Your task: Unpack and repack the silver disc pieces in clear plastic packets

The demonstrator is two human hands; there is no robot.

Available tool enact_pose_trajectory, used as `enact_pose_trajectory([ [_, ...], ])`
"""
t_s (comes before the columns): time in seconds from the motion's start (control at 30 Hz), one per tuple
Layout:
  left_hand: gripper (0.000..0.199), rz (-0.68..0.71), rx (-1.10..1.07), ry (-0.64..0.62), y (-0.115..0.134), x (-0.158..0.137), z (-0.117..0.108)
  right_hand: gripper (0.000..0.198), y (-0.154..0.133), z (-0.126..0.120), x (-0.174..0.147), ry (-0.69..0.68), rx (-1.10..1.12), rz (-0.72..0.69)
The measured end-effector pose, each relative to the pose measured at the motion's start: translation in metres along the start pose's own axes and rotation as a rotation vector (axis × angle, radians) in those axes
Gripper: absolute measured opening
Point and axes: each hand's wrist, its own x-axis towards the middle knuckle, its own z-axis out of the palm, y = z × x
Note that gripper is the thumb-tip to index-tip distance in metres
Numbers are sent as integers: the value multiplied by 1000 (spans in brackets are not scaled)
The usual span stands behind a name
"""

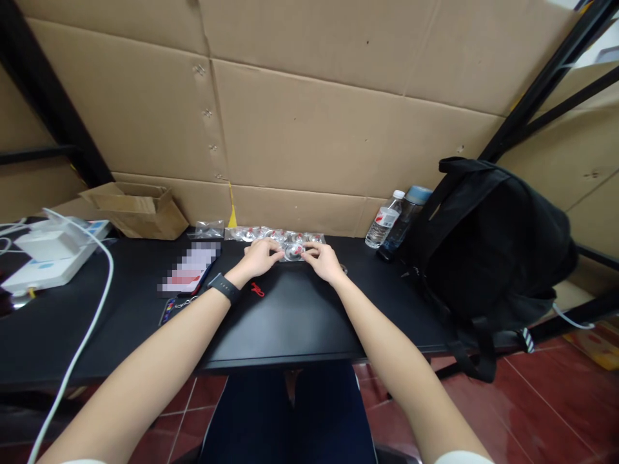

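Both my hands are at the far side of the black table, on either side of a small clear plastic bag (294,251). A round silvery thing and a bit of red show in the bag. My left hand (264,258), below a dark wristband (225,288), pinches the bag's left edge. At its right edge, the fingers of my right hand (325,261) are closed on it. Just behind lies a row of several similar clear bags (249,234), partly hidden by my hands. A small red script-shaped piece (258,290) lies on the table nearer to me.
Left of my hands are a phone (191,267), a keychain (167,310) and an open cardboard box (138,209). A white power strip (53,264) and cable (104,290) stand far left. Bottles (385,219) and a black backpack (493,245) are on the right. Cardboard (309,129) walls the back.
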Motion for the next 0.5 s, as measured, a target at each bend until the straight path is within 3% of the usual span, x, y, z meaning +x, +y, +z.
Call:
enact_pose_trajectory([
  [0.07, 17, -32, -14, 26, 1, 0, 3, 24, -5, 0, -2, 20, -109, -7],
  [0.3, 20, -8, -157, 44, 0, -1, 13, 33, -20, -1, -8, -11, -331, 11],
  [0.5, 17, -65, -72, 10, 2, -2, 7, 39, -15, -4, -5, -27, -251, -5],
])
